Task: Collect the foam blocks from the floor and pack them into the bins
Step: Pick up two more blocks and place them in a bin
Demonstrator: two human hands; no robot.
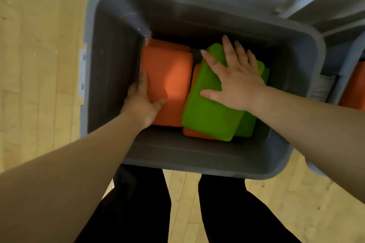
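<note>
- Single head view, wide-angle, aimed almost straight down into grey bin (197, 166).
- Close range: bin fills frame centre; wood floor (39, 65) at margins.

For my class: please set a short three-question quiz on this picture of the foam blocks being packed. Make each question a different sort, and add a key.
1. True or false: the right hand lies flat, fingers spread, on the top green block.
2. What does the left hand grip? A) a green block B) the orange block beside the grey bin's left wall C) nothing
3. Fill in: the lower block peeking out beneath the top green block's near edge is coloured ____.
Key: 1 true; 2 B; 3 orange.
</note>
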